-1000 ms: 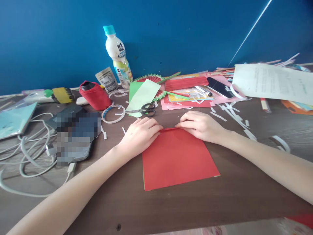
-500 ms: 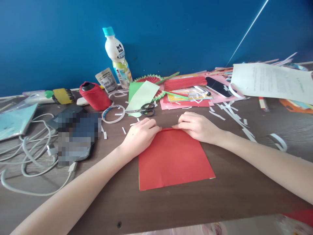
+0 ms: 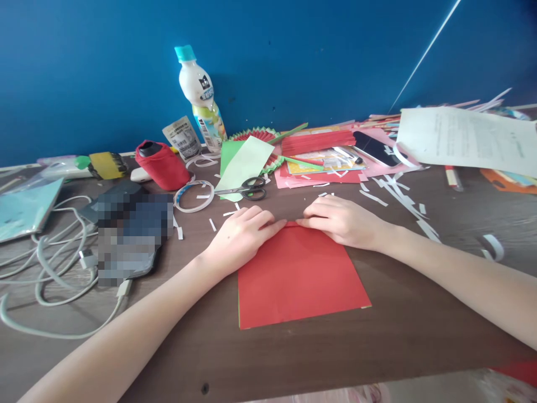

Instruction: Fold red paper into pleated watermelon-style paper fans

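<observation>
A sheet of red paper (image 3: 300, 280) lies flat on the brown table, with a thin green edge showing along its left side. Its far edge is turned up in a narrow fold between my hands. My left hand (image 3: 245, 235) pinches that fold from the left, thumb and fingers pressed together. From the right, my right hand (image 3: 339, 221) grips the same fold, its fingertips a short way from the left ones. Both palms cover the far corners of the sheet. Beyond the hands rest black-handled scissors (image 3: 251, 189) on pale green paper (image 3: 245, 165).
A bottle (image 3: 201, 101) stands by the blue wall. Left are a roll of tape (image 3: 194, 196), a red-wrapped object (image 3: 163, 166), a phone (image 3: 138, 240) and white cables (image 3: 46, 252). Behind sit pleated red paper (image 3: 316, 143) and a dark phone (image 3: 375, 148). Paper scraps (image 3: 406, 201) lie right.
My left fingertips have slid right along the fold, closer to my right hand. The right hand has barely moved. A curled white strip at the far right has shifted slightly.
</observation>
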A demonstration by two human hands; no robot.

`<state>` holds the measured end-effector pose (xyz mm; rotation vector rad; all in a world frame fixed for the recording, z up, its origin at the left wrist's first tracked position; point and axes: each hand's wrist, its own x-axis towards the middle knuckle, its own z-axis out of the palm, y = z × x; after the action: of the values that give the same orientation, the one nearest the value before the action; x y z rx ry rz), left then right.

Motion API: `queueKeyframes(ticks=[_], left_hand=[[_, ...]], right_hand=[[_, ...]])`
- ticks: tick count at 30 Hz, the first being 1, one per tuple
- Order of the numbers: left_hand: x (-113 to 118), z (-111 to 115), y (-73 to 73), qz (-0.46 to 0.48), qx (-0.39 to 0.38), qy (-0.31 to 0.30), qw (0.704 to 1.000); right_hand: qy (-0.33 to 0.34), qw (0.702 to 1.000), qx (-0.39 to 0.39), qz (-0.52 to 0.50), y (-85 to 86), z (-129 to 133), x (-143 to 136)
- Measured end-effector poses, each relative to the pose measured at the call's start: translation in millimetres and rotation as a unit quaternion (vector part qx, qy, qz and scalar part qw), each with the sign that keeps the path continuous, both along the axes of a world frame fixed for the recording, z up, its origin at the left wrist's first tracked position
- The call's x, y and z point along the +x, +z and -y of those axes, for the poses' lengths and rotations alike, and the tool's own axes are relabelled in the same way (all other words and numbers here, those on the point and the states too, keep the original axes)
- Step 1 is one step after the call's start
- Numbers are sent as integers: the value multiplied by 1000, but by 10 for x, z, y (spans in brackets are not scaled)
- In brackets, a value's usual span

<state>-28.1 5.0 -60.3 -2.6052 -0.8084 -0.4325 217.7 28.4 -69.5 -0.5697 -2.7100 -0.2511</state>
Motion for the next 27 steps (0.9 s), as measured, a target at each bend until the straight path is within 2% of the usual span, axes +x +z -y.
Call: queueKeyframes(ticks=[4, 27], left_hand=[[2, -1, 13, 0, -2, -19, 1000], [9, 22, -16, -11, 20, 5, 1000]], right_hand=[[2, 1000, 3, -10, 19, 15, -4], [-21, 999, -8, -36, -16, 43, 26]])
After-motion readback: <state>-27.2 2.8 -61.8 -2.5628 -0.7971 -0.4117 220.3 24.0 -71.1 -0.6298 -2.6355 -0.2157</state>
